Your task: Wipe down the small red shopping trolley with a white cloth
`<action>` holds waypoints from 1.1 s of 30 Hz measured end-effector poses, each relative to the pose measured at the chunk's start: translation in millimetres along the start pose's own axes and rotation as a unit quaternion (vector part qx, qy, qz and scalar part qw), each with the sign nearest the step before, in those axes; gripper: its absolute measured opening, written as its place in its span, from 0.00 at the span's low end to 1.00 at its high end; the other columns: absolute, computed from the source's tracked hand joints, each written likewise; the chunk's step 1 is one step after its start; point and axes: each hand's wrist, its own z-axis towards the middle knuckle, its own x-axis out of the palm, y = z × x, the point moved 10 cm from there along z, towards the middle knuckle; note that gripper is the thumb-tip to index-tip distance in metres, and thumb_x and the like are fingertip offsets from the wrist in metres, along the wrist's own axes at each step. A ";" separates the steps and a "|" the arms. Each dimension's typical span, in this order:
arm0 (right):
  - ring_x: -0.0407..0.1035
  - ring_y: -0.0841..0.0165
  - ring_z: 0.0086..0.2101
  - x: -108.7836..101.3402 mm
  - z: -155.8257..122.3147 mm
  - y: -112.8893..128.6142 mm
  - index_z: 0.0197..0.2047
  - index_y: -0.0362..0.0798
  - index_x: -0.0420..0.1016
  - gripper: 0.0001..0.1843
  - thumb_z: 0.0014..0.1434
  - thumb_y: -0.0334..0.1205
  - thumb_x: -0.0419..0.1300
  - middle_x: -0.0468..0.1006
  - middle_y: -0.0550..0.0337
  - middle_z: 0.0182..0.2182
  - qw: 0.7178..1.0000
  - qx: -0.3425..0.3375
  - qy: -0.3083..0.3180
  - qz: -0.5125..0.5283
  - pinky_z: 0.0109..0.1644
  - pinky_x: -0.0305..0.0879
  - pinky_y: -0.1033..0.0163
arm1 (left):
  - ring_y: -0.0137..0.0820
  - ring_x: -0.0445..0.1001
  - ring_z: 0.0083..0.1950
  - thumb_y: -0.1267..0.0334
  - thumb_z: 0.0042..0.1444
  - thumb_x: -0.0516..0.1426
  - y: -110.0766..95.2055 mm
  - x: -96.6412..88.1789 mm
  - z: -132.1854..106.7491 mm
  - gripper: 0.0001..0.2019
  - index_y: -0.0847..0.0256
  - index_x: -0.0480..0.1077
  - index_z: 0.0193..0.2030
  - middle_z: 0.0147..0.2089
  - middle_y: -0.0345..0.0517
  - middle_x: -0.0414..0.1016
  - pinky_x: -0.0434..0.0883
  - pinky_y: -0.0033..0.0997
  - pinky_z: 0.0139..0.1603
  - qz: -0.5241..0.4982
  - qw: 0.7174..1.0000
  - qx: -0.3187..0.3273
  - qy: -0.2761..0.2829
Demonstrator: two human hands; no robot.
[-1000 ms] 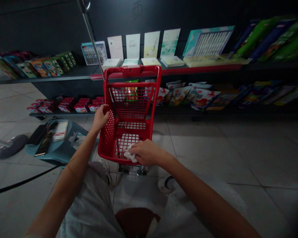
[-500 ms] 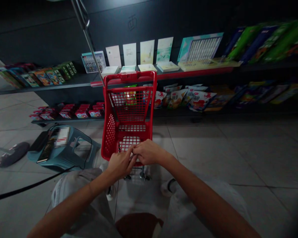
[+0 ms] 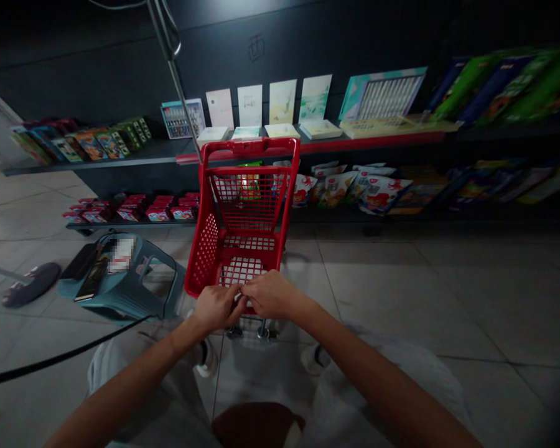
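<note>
A small red plastic shopping cart (image 3: 242, 205) stands on the tiled floor in front of me. My left hand (image 3: 214, 306) and my right hand (image 3: 270, 295) meet at the cart's near rim, fingers curled and fingertips touching each other. A sliver of white cloth (image 3: 237, 299) shows between them; most of it is hidden. I sit low, my knees in light trousers below the arms.
A teal plastic stool (image 3: 121, 280) with a phone on it sits at the left, a black cable (image 3: 51, 359) running across the floor. Dark shelves (image 3: 121, 152) with boxes, cards and packets line the wall behind the cart. A metal pole (image 3: 177, 81) rises behind it.
My left hand left the cart's left side and came to the near rim, joining my right hand on the white cloth. The view shifted slightly.
</note>
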 end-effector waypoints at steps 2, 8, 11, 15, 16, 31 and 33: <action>0.81 0.56 0.43 -0.4 1.1 1.0 0.46 0.46 0.80 0.16 0.70 0.45 0.53 0.86 0.47 0.43 1.000 0.001 -0.001 0.004 0.44 0.69 0.60 | 0.30 0.74 0.23 0.57 0.70 0.49 -3.0 -3.5 -0.4 0.15 0.56 0.69 0.33 0.23 0.44 0.75 0.61 0.31 0.25 0.000 1.000 0.026 -0.009; 0.81 0.56 0.42 -0.1 4.3 7.3 0.44 0.46 0.80 0.15 0.69 0.45 0.55 0.86 0.47 0.42 1.000 0.019 -0.005 0.008 0.44 0.70 0.59 | 0.29 0.69 0.22 0.60 0.68 0.49 -5.2 -10.2 -3.9 0.16 0.56 0.66 0.28 0.22 0.42 0.71 0.59 0.33 0.25 -0.018 0.996 0.087 -0.025; 0.81 0.57 0.43 0.4 5.6 12.6 0.47 0.46 0.80 0.15 0.69 0.44 0.55 0.85 0.47 0.43 1.000 0.017 -0.008 0.017 0.45 0.71 0.59 | 0.28 0.66 0.22 0.61 0.68 0.48 3.8 -9.5 -6.3 0.17 0.56 0.66 0.27 0.22 0.41 0.69 0.60 0.32 0.26 -0.029 0.995 0.092 -0.016; 0.79 0.59 0.47 -2.4 6.8 18.7 0.51 0.47 0.78 0.15 0.69 0.39 0.53 0.84 0.49 0.47 0.999 -0.009 -0.025 0.030 0.46 0.70 0.60 | 0.28 0.66 0.22 0.59 0.68 0.48 19.5 -8.0 -7.4 0.17 0.56 0.64 0.26 0.21 0.41 0.68 0.60 0.31 0.27 -0.035 0.995 0.094 -0.010; 0.79 0.59 0.47 -3.1 7.1 19.1 0.52 0.47 0.78 0.15 0.69 0.38 0.53 0.84 0.49 0.47 0.999 -0.016 -0.029 0.030 0.47 0.70 0.61 | 0.28 0.66 0.23 0.57 0.68 0.48 23.5 -7.0 -7.0 0.18 0.56 0.64 0.26 0.21 0.41 0.68 0.60 0.31 0.27 -0.034 0.995 0.096 -0.009; 0.74 0.64 0.46 -37.5 7.5 -36.0 0.42 0.46 0.80 0.14 0.70 0.34 0.51 0.84 0.52 0.44 0.993 -0.005 -0.112 0.023 0.53 0.58 0.61 | 0.29 0.66 0.25 0.61 0.71 0.43 71.5 -0.5 9.0 0.21 0.57 0.62 0.25 0.23 0.42 0.69 0.60 0.31 0.30 -0.050 0.994 0.098 0.007; 0.75 0.64 0.47 -42.2 7.9 -46.4 0.42 0.46 0.80 0.15 0.71 0.37 0.51 0.84 0.52 0.44 0.994 0.018 -0.107 0.014 0.54 0.58 0.61 | 0.28 0.66 0.25 0.62 0.71 0.43 76.0 0.7 11.0 0.21 0.57 0.61 0.25 0.23 0.42 0.69 0.60 0.31 0.30 -0.055 0.993 0.105 0.013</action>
